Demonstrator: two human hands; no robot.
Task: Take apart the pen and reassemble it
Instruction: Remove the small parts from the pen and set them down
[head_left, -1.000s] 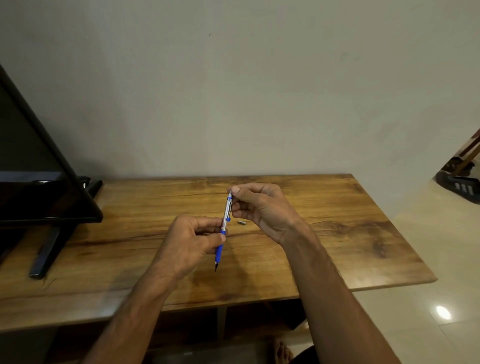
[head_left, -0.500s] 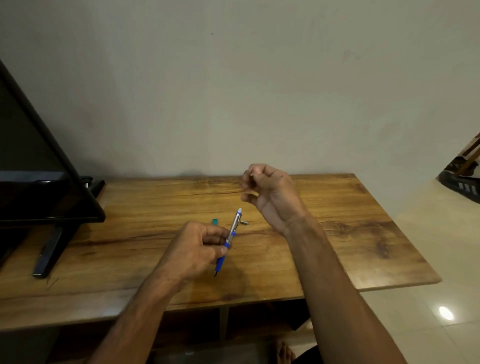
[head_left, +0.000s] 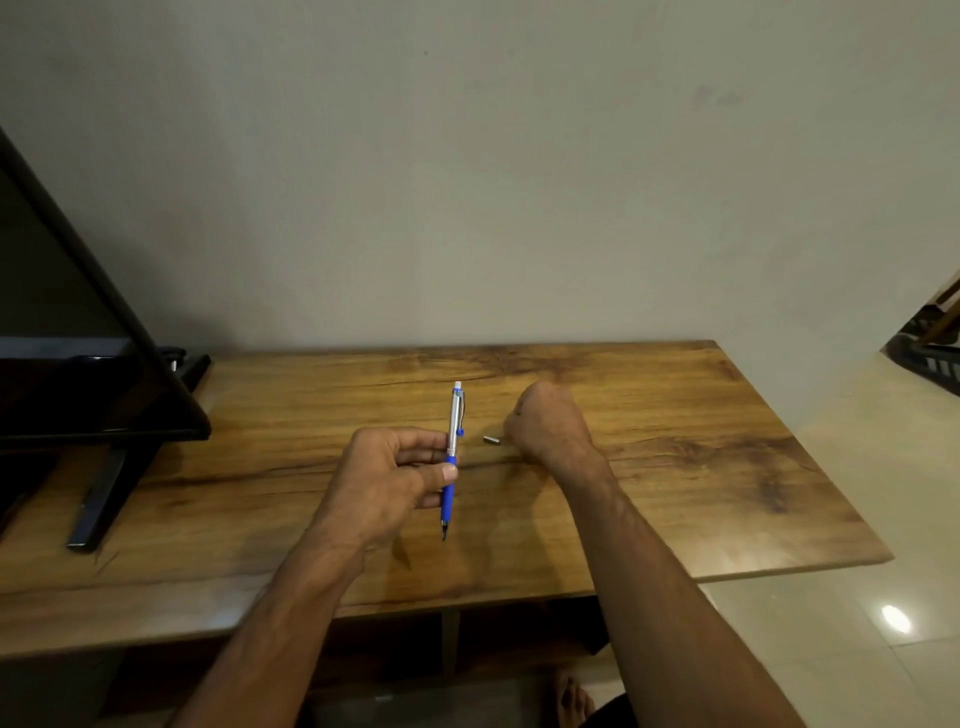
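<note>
- We held the pen (head_left: 453, 457) nearly upright above the wooden table (head_left: 675, 467), our left hand (head_left: 384, 480) pinching its blue grip section between thumb and fingers, tip pointing down.
- Our right hand (head_left: 545, 423) lay curled in a fist on the table, just beside a small metal piece (head_left: 491, 440); whether it held anything, we could not tell.
- A dark monitor (head_left: 78, 364) stood at the left.

- The right hand (head_left: 545, 421) is curled knuckles-up beside the small grey piece (head_left: 491, 440); its fingertips and any contents are hidden.
- That piece is too small to identify.
- The television (head_left: 78, 332) is cut off at the left edge.
</note>
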